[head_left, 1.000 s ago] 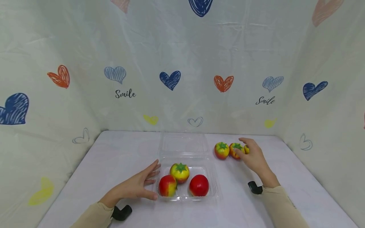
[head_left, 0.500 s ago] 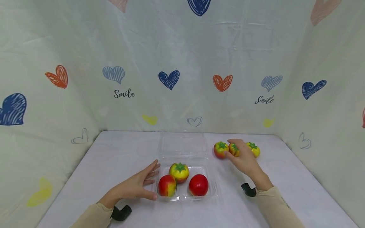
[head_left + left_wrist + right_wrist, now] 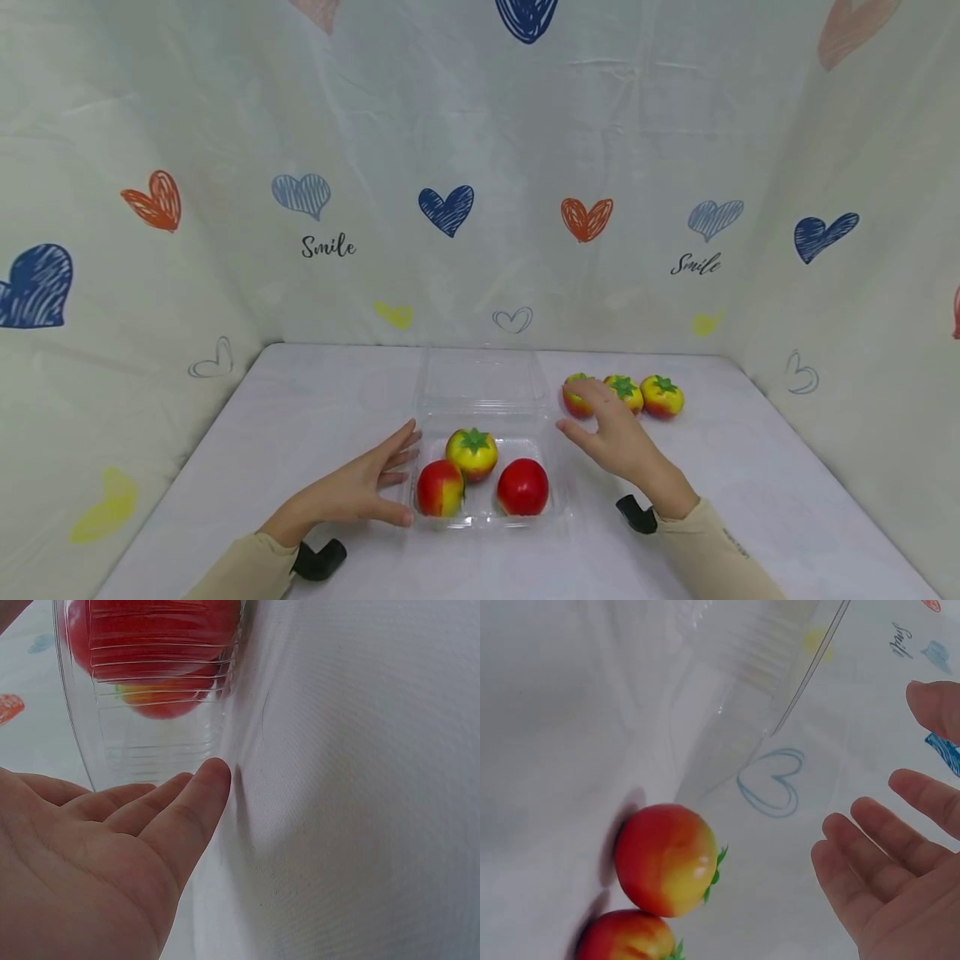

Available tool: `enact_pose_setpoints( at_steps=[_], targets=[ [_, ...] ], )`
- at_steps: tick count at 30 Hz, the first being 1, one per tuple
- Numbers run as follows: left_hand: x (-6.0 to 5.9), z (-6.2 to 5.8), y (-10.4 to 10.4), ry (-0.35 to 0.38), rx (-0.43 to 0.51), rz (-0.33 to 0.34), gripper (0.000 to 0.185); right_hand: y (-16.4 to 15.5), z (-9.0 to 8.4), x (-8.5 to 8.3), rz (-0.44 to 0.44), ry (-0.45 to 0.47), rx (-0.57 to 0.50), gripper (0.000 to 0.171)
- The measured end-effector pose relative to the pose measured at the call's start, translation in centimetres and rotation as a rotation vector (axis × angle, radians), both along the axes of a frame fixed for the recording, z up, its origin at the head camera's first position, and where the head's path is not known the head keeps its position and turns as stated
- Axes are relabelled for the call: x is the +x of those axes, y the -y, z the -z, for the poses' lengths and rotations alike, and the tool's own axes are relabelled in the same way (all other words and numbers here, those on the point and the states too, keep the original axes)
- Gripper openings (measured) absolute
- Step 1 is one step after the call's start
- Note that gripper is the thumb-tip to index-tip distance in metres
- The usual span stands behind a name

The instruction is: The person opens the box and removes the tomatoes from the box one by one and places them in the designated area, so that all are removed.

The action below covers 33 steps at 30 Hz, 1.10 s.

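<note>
A clear plastic clamshell box (image 3: pixel 558 500) lies open on the white table and holds three toy fruits: a yellow-red tomato (image 3: pixel 472 452), a red-yellow fruit (image 3: pixel 441 488) and a red one (image 3: pixel 522 487). My left hand (image 3: pixel 371 483) lies flat with straight fingers against the box's left wall (image 3: pixel 150 727); its palm (image 3: pixel 90 862) holds nothing. My right hand (image 3: pixel 603 429) is open with spread fingers (image 3: pixel 885 862), just right of the box. It partly covers the leftmost loose tomato (image 3: pixel 574 403), and the right wrist view shows a gap to that tomato (image 3: pixel 667 859).
Two more loose tomatoes (image 3: pixel 626 392) (image 3: pixel 662 397) sit in a row at the back right. The box's lid (image 3: pixel 480 379) lies open behind it. Heart-printed cloth walls (image 3: pixel 450 208) close in the table on three sides.
My right hand has slid left along the row of loose tomatoes, from the rightmost one to the leftmost, uncovering the other two. The left hand and the box have not moved.
</note>
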<state>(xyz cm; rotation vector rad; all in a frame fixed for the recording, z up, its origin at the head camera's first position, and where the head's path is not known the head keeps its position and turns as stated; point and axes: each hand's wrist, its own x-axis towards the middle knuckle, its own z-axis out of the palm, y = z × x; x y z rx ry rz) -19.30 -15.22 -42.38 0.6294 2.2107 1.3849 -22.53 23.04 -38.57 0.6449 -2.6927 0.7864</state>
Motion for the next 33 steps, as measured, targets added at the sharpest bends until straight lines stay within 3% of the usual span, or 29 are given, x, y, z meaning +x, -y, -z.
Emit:
enact_pose_setpoints(
  at_steps=[14, 24, 33],
  targets=[
    [0.0, 0.0, -0.1, -0.008, -0.001, 0.006, 0.113, 2.1, 0.5, 1.4, -0.169, 0.017, 0.094, 0.052],
    [0.0, 0.0, -0.1, 0.008, -0.013, -0.015, 0.113, 2.8, 0.4, 1.9, -0.264, 0.112, 0.175, 0.052],
    [0.0, -0.1, -0.1, 0.017, -0.005, -0.015, 0.113, 3.0, 0.3, 2.0, -0.279, 0.192, 0.260, 0.058]
  ],
)
